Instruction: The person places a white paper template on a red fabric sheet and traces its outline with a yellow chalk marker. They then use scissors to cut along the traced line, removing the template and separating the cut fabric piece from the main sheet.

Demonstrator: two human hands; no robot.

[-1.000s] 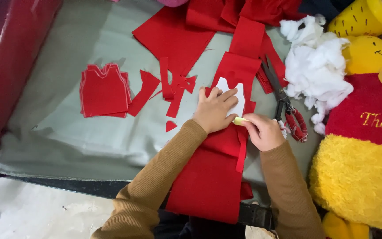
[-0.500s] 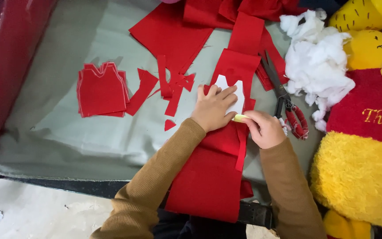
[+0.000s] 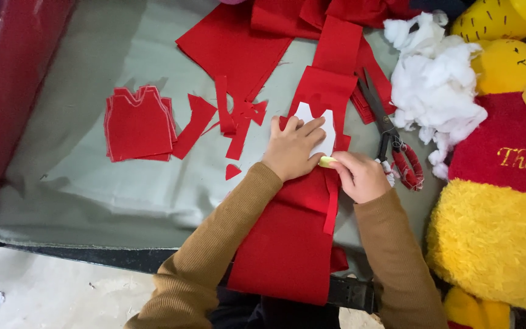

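the left hand (image 3: 293,148) lies flat, fingers spread and pressed down on a white paper pattern (image 3: 319,125), which sits on a long red felt strip (image 3: 302,207). the right hand (image 3: 360,176) is curled shut, pinching a small pale yellow piece of chalk (image 3: 326,161) whose tip touches the pattern's lower edge.

taking the pattern as the landmark: it is a small vest shape, its two shoulder tabs pointing away from the person and its hem toward them. its long axis runs along the strip's length, nearly straight away from the body. the strip passes under it and hangs over the table's near edge. just right of the pattern lie scissors (image 3: 391,137) with red-wrapped handles, and beyond them white stuffing (image 3: 433,91) and a yellow plush toy (image 3: 506,183). well to the left of the pattern sits a stack of cut red vest pieces (image 3: 138,122), with red offcuts (image 3: 226,119) between.

the likely trouble, as i judge it: the pattern may slide or turn under the palm if the chalk pushes sideways against it, giving a skewed outline. the hanging end of the strip could drag the felt toward the person and shift everything. the fingers also cover part of the edge, so the line may break there.
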